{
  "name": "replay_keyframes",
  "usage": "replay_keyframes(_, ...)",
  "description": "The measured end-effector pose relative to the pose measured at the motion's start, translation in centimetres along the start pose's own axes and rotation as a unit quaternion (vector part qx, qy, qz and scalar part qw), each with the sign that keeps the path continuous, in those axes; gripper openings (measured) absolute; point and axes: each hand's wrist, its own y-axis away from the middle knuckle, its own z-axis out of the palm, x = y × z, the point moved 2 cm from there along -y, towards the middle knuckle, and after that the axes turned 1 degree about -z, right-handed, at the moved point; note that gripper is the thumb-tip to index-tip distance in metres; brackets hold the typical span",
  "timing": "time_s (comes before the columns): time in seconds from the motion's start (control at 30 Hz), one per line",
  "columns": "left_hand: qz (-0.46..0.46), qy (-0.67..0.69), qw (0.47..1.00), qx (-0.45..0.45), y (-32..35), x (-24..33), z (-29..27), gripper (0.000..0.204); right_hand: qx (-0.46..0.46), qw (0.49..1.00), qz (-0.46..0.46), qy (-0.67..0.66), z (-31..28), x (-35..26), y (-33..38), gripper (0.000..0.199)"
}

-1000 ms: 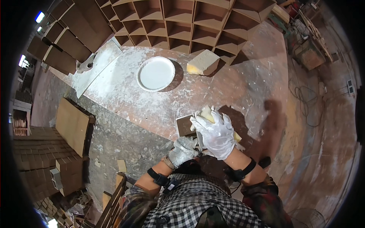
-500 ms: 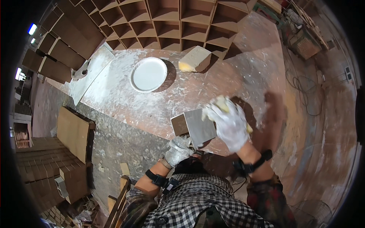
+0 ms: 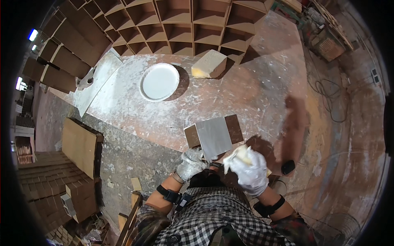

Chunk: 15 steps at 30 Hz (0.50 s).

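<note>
A small box (image 3: 214,138) with a grey face and brown parts on either side sits at the near edge of the worktable. My left hand (image 3: 191,165), in a grey knit glove, is closed on the box's near left corner; its fingertips are partly hidden. Just right of the box and nearer my body is my right hand (image 3: 251,174), in a white glove. Its fingers are closed round a pale yellow sponge (image 3: 242,155), which looks crumpled and ragged. The sponge appears apart from the grey face.
The worktable (image 3: 164,119) is smeared with white. On it stand a round tub (image 3: 159,82) of white stuff and a beige block (image 3: 210,64) with a yellow end. Brown cubby shelving (image 3: 176,33) rises behind. Stacked brown boxes (image 3: 49,172) stand at left.
My right hand has moved with the sponge from the box's right end toward my body, uncovering the brown part there. My left hand stays on the box.
</note>
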Motion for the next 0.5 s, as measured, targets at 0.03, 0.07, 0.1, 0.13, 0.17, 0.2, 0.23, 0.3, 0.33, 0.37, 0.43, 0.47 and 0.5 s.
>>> replay_keyframes(0.03, -0.003, 0.003, 1.000, 0.015, -0.1, 0.4, -0.2, 0.052, 0.036, 0.999, 0.032, -0.005, -0.8, 0.4, -0.5, 0.032)
replay_keyframes(0.07, -0.006, 0.001, 1.000, 0.014, 0.1, 0.3, -0.2, 0.052, 0.054, 0.998, 0.020, 0.022, -1.7, 0.5, -2.6, 0.034)
replay_keyframes(0.1, -0.026, -0.005, 0.999, -0.035, 0.1, 0.0, -0.2, 0.042, 0.040, 0.998, 0.035, 0.028, -2.2, 0.7, -4.6, 0.042)
replay_keyframes(0.13, -0.048, -0.013, 0.995, -0.082, 0.3, -0.2, 0.1, 0.034, 0.008, 0.998, 0.023, 0.062, -1.6, 1.2, -6.4, 0.048)
replay_keyframes(0.17, -0.049, -0.014, 0.995, -0.082, 0.5, -0.5, 0.1, 0.034, -0.025, 0.995, 0.011, 0.094, -0.8, 1.8, -8.0, 0.053)
replay_keyframes(0.2, -0.042, -0.027, 0.996, -0.073, 0.5, -0.5, 0.2, 0.032, -0.025, 0.995, 0.011, 0.094, 0.1, 2.6, -9.4, 0.053)
replay_keyframes(0.23, -0.027, -0.038, 0.997, -0.067, 0.1, -0.3, 0.3, 0.030, -0.066, 0.994, 0.015, 0.085, 0.9, 3.8, -10.5, 0.057)
replay_keyframes(0.3, -0.016, -0.038, 0.997, -0.060, -0.4, 0.0, 0.4, 0.029, -0.106, 0.991, 0.020, 0.074, 1.1, 4.4, -10.8, 0.061)
replay_keyframes(0.33, -0.016, -0.039, 0.998, -0.050, -0.2, -0.1, 0.4, 0.028, -0.130, 0.990, 0.027, 0.053, 1.3, 4.2, -10.7, 0.061)
replay_keyframes(0.37, -0.017, -0.039, 0.998, -0.049, -0.2, -0.1, 0.3, 0.028, -0.154, 0.987, 0.035, 0.033, 1.4, 4.0, -10.4, 0.061)
replay_keyframes(0.43, -0.058, -0.088, 0.990, -0.092, -0.1, -0.5, 0.5, 0.027, -0.147, 0.988, 0.032, 0.041, 1.5, 2.2, -7.5, 0.060)
replay_keyframes(0.47, -0.057, -0.086, 0.991, -0.088, -0.1, -0.5, 0.5, 0.027, -0.148, 0.987, 0.047, 0.045, 0.9, 1.2, -6.0, 0.058)
replay_keyframes(0.5, -0.041, -0.034, 0.997, -0.059, 0.1, -0.6, 0.5, 0.033, -0.150, 0.986, 0.062, 0.048, 0.7, 0.6, -4.5, 0.057)
